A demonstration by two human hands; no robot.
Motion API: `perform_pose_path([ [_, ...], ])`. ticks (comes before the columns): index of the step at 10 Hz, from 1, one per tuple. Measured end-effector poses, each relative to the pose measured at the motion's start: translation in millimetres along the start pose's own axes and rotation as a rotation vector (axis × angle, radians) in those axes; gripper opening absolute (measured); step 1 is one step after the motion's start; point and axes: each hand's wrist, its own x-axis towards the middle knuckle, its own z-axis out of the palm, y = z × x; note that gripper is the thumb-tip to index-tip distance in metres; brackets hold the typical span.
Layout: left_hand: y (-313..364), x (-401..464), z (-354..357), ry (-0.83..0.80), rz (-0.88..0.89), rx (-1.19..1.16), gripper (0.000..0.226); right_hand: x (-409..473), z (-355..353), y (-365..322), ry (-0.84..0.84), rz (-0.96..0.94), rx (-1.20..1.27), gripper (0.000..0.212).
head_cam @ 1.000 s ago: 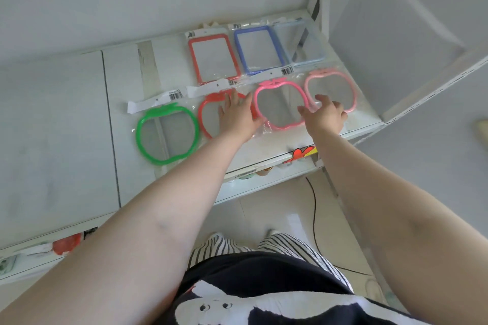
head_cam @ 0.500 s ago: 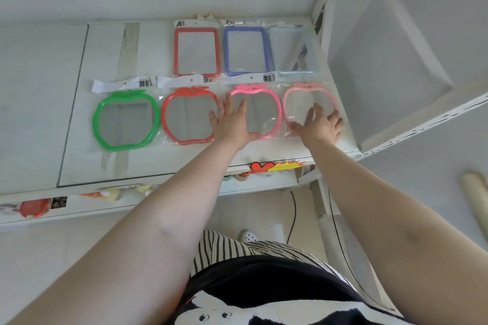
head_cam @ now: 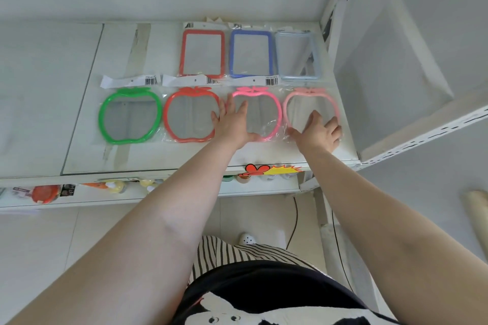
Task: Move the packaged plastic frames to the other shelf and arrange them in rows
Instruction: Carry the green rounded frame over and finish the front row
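Bare shelf left of green frame; upright blocks right

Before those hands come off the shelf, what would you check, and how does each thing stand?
1. Front row of four apple-shaped frames in line, green frame to pale pink frame: ok.
2. Back row of three rectangular frames, from red rectangular frame, straight: ok.
3. Left hand flat on bright pink frame, gripping nothing: ok.
4. Right hand flat on the pale pink frame: ok.
5. Back row as long as front: not ok, the slot behind the green frame is unfilled.
6. More frames left to fetch: cannot tell.
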Motion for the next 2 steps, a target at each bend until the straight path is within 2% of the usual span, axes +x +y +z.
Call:
perform_pose_path([
  [2,9.4,-3.6,-8.7,0.029,-0.005,-0.026,0.092,-6.6,-10.0,-7.4,0.01,-0.047,-0.015,0.076],
])
